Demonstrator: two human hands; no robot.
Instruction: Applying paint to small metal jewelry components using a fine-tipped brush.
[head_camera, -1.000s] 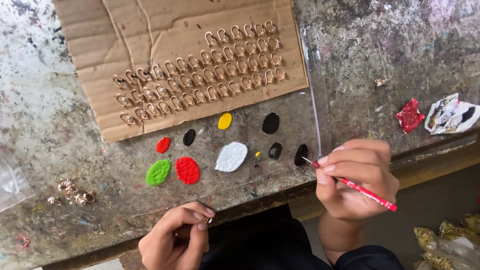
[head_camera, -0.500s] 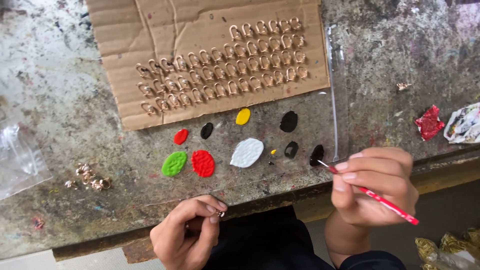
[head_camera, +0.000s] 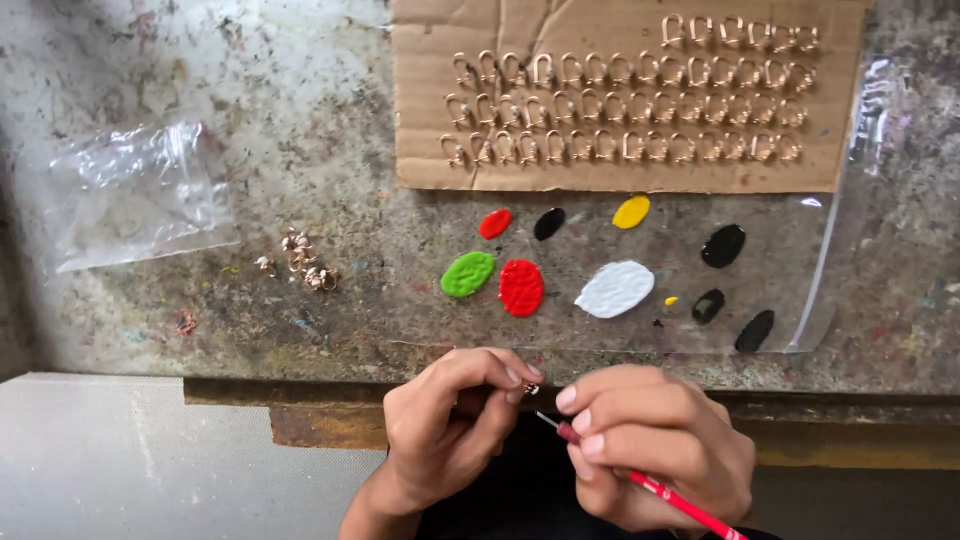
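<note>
My left hand (head_camera: 455, 425) pinches a tiny gold metal piece (head_camera: 531, 388) between thumb and fingertips, just below the table's front edge. My right hand (head_camera: 655, 445) grips a thin red paintbrush (head_camera: 660, 492), its tip pointing up-left and almost touching the metal piece. Just above the hands, blobs of paint lie on a clear plastic sheet (head_camera: 800, 290): green (head_camera: 467, 273), red (head_camera: 521, 287), white (head_camera: 614, 289), yellow (head_camera: 631, 211) and black (head_camera: 723, 245).
A piece of cardboard (head_camera: 425, 110) at the back holds rows of gold clasp-like pieces (head_camera: 620, 100). Several loose gold pieces (head_camera: 300, 260) lie to the left of the paints, beside a clear plastic bag (head_camera: 135, 190). The worktop (head_camera: 300, 100) is stained and worn.
My right hand has moved left from the black paint at the sheet's corner, bringing the brush tip to the piece in my left hand. The view has shifted to the left.
</note>
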